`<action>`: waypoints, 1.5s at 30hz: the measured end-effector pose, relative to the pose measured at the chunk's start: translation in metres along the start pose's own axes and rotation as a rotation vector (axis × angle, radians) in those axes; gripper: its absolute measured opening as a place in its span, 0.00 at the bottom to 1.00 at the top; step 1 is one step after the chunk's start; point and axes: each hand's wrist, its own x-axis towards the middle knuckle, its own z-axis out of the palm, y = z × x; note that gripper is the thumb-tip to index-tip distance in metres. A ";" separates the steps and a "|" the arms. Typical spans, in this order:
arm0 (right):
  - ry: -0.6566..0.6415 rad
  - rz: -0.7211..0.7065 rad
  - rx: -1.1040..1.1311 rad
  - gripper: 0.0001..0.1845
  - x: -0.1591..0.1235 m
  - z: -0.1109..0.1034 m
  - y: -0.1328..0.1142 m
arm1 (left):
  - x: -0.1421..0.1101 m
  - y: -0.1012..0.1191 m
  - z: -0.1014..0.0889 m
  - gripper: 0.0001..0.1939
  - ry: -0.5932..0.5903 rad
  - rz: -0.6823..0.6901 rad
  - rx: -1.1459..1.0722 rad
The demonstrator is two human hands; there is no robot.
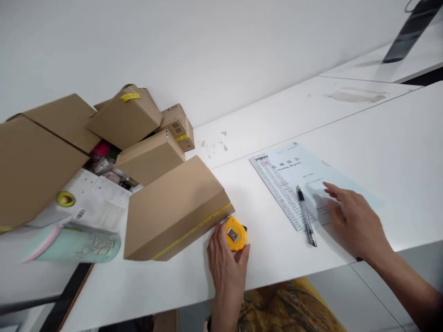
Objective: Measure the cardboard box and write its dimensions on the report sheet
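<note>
My left hand (226,267) is closed around a yellow tape measure (236,234) at the right end of a closed cardboard box (176,198). A yellow strip, which looks like the measure's blade (192,230), runs along the box's near side. Over the lower right of a printed testing report (287,170), my right hand (353,216) hovers or rests lightly with its fingers apart and nothing in them. Left of that hand, a black pen (306,216) with a clear barrel lies partly on the report and partly on the white table (270,267).
Several more cardboard boxes (126,115) are piled at the left against the white wall (221,50). A white printed package (93,198) and a mint-green bottle (79,244) lie in front of them. A dark strap-like object (411,32) is at the far right.
</note>
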 end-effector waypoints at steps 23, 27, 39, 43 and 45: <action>-0.772 0.016 0.987 0.31 0.063 -0.003 -0.191 | 0.013 -0.030 -0.177 0.36 0.009 -0.321 -0.831; -0.651 0.146 1.112 0.30 0.131 0.022 -0.210 | 0.060 -0.070 -0.249 0.29 0.178 -0.336 -0.753; -0.728 0.158 0.795 0.27 0.148 0.079 -0.234 | 0.099 -0.137 -0.281 0.18 0.040 -0.499 -0.808; -0.744 0.124 0.673 0.29 0.148 0.081 -0.236 | 0.105 -0.145 -0.276 0.18 -0.024 -0.516 -0.839; -0.783 0.124 0.688 0.31 0.148 0.083 -0.235 | 0.110 -0.152 -0.273 0.17 -0.058 -0.537 -0.842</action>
